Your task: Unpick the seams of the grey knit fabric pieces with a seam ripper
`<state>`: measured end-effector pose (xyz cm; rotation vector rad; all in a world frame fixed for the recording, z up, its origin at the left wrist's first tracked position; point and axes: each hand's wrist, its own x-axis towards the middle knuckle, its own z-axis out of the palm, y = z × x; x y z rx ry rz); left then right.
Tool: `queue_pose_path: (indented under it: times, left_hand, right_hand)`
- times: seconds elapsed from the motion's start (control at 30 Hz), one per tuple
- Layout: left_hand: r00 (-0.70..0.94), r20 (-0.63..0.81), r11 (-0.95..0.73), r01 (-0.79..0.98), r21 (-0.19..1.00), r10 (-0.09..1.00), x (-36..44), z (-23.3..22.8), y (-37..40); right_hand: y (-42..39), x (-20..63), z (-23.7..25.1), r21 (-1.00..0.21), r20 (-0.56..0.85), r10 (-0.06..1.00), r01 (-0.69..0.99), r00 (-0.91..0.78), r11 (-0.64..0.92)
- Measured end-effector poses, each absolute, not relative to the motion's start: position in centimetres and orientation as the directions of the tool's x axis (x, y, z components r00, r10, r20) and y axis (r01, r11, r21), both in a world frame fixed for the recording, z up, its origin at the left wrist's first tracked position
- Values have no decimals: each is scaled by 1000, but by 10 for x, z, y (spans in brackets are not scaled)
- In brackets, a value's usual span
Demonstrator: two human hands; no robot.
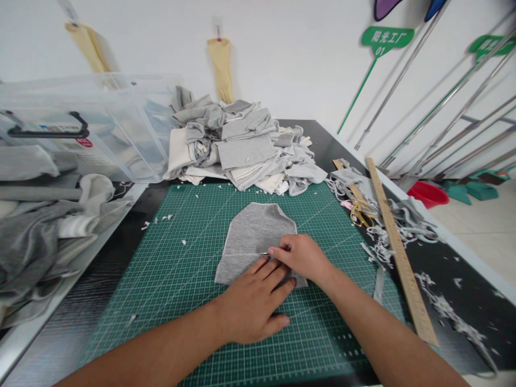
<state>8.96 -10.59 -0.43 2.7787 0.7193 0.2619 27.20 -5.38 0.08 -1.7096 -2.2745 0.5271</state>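
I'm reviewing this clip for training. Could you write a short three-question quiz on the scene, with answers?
1. True or false: fingers of the left hand rest on the grey fabric piece.
2. What does the right hand hold?
a) a yellow glove
b) a thin metallic tool
c) a red basin
3. Fill in: the scissors near the long wooden ruler have ____-coloured handles.

Key: 1. True. 2. b. 3. gold.
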Motion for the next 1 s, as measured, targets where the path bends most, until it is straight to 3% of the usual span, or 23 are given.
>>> queue_pose_path:
  times: [1.0]
  left_hand:
    - [863,92,-840,451,300,496,89,-3,-106]
  right_hand:
    - [-54,276,0,-485,-17,957,840,-289,245]
